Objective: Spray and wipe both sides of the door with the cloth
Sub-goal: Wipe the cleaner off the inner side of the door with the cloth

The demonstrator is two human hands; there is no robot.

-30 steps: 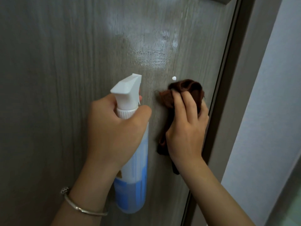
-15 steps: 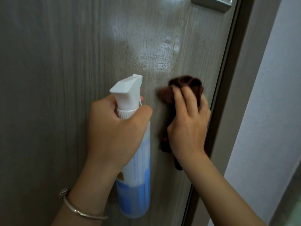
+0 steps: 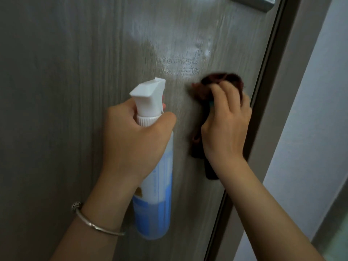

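The grey wood-grain door point(image 3: 66, 91) shows wet spray up high, so the right hand point(image 3: 226, 125), bunching the brown cloth point(image 3: 203, 91) against it, should sweep up there while the left hand point(image 3: 135, 136) grips the spray bottle point(image 3: 156, 185).

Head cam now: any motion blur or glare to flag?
Head view: the right hand and the brown cloth it holds are smeared by motion blur; the left hand and spray bottle look sharper. A pale sheen sits on the wet patch of the door. Lighting is dim and soft, with no hard shadows.
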